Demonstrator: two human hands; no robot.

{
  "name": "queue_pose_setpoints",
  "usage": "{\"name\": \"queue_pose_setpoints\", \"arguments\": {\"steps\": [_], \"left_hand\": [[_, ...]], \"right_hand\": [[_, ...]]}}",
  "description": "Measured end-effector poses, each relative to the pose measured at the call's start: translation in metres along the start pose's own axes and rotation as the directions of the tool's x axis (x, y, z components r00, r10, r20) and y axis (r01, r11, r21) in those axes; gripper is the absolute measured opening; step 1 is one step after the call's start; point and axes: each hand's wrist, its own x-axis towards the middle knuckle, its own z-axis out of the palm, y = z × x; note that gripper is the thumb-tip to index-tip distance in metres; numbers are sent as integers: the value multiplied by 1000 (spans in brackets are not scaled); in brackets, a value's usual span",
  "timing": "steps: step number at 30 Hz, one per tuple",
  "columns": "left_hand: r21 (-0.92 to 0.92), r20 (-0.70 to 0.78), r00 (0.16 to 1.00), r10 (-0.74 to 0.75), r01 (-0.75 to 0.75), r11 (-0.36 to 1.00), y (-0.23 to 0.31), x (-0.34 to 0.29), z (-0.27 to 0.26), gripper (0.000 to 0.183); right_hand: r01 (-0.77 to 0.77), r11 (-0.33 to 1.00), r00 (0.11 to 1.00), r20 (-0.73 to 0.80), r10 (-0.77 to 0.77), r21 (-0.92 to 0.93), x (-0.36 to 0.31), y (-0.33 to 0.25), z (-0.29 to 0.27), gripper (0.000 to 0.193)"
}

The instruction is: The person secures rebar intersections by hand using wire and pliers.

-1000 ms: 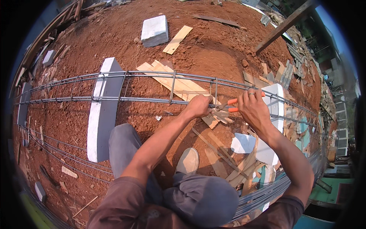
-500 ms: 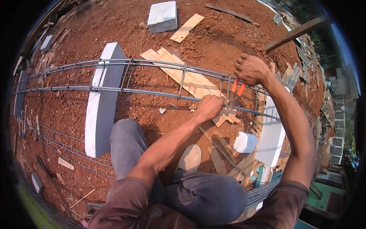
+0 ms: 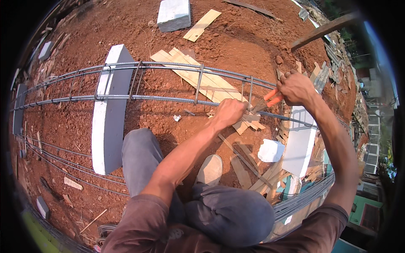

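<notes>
A long rebar cage (image 3: 173, 100) of steel bars and square stirrups spans from left to right before me, lying across white blocks. My left hand (image 3: 230, 113) is closed at the near bar, beside a stirrup (image 3: 251, 90); what its fingers pinch, if anything, is hidden. My right hand (image 3: 296, 87) is wrapped round the orange handles of a pair of pliers (image 3: 273, 98). The jaws of the pliers point left, toward the stirrup close to my left fingers. Whether the jaws grip a wire is too small to tell.
One white block (image 3: 110, 114) supports the cage at left, another (image 3: 298, 145) at right. Pale wooden planks (image 3: 200, 80) lie on red soil behind the bars. Further bars (image 3: 306, 194) are bundled at lower right. A wooden beam (image 3: 322, 31) juts in at upper right.
My right hand has moved right and slightly down, turning the pliers from steeply upright toward level. My left hand stays at the near bar. The whole view has shifted slightly.
</notes>
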Motion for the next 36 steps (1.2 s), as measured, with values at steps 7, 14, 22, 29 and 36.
{"name": "queue_pose_setpoints", "arguments": {"steps": [7, 14, 22, 29, 36], "left_hand": [[-9, 68, 997, 19, -18, 1000, 10, 7, -12, 14], [0, 100, 995, 0, 0, 1000, 8, 4, -15, 14], [-42, 101, 995, 19, -15, 999, -14, -4, 2, 15], [-106, 108, 993, 38, -27, 994, 5, 5, -13, 19], [-105, 96, 993, 68, -58, 993, -9, 5, -11, 18]], "right_hand": [[-654, -122, 729, 665, 162, 747, -100, -125, 45, 25], [-358, -930, 830, 486, -272, 90, -95, -202, 39, 22], [-611, 487, 727, 198, 658, 624, -102, -227, 16, 46], [-506, 593, 749, -21, 662, 626, -120, -217, 63, 19], [-219, -908, 768, 637, 65, 356, -98, -235, 48, 22]]}}
